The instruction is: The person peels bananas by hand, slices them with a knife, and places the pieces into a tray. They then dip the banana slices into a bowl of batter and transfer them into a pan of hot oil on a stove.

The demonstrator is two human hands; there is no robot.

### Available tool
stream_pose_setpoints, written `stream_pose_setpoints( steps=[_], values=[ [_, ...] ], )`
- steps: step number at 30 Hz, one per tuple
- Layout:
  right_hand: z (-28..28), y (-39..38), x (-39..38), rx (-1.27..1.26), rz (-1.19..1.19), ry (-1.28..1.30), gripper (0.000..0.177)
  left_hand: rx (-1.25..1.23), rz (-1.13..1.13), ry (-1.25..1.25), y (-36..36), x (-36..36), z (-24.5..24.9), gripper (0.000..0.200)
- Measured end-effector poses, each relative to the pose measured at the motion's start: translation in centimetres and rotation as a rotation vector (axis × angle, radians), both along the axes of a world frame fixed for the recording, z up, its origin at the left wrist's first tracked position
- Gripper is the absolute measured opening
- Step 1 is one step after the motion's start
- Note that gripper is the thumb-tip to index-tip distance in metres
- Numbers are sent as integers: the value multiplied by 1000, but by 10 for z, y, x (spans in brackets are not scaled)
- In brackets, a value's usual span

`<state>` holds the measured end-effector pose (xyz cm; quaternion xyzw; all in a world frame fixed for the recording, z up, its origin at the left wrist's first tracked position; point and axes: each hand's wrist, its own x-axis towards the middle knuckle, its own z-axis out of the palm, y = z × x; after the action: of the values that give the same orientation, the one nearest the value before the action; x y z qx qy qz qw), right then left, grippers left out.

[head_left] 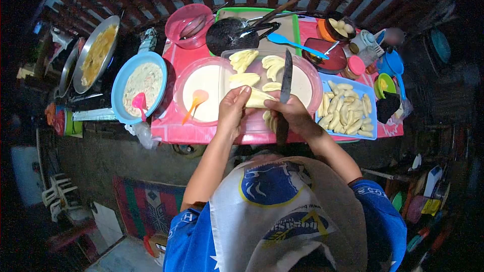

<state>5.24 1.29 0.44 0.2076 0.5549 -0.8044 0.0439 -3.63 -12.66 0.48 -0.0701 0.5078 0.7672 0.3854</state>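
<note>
My left hand (233,109) holds a pale yellow peeled banana piece (258,98) over a clear plastic board (237,58). My right hand (291,112) grips a dark knife (286,76) with its blade pointing away from me, beside the piece. Several cut banana slices (243,59) lie on the clear board. A blue rectangular tray (371,93) to the right holds several whole peeled bananas (347,108).
A pink bowl of white batter (204,90) with an orange spoon sits left of the board. A blue bowl (121,83) of mixture, a pan of yellow oil (96,53), a black pan (225,35), a pink basin (189,25) and jars (355,65) crowd the pink table.
</note>
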Motion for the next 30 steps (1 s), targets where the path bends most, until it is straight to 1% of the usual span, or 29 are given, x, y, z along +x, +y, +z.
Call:
stream_pose_setpoints(
  steps=[3,6,8,10,11,13,15,17,18,19,21,23,26,28,29,30],
  values=[
    [-4,-2,-3,20,22,35,32,-15,43,45,2,3,1,26],
    [-1,-3,-3,2,12,2,32,-12,78,79,2,5,-1,26],
    [5,-3,-4,-62,29,-47,19,0,96,91,2,4,-2,25],
    [4,-1,-6,-69,44,-42,18,33,80,7,0,-2,-2,24],
    [2,-1,-8,-77,58,-36,18,32,82,5,0,-6,-1,24],
    [-3,-1,-12,-56,74,-36,17,-95,-18,-25,-2,-14,3,24],
    [-4,-3,-18,-32,93,-31,16,-112,-14,-9,-2,-19,-1,23],
    [-2,-6,-26,-47,41,-72,16,-131,-9,7,-3,-25,-8,23],
    [-3,-6,-31,-48,46,-72,16,-71,23,5,-3,-27,-13,23],
    [-5,-5,-37,-18,49,-52,16,-10,54,3,-3,-30,-17,24],
    [-2,-3,-51,12,55,-31,15,-20,65,17,-1,-40,-19,22],
    [5,0,-68,14,49,-134,19,-28,74,31,2,-55,-23,21],
    [-18,5,-108,57,8,-51,17,-63,98,58,7,-90,-40,19],
    [-35,9,-133,37,-5,-65,18,-145,60,99,11,-115,-53,21],
    [-39,9,-144,65,-29,-80,18,-67,118,79,15,-124,-57,24],
    [-42,9,-153,92,-53,-95,18,-64,119,82,18,-131,-61,24]
  ],
)
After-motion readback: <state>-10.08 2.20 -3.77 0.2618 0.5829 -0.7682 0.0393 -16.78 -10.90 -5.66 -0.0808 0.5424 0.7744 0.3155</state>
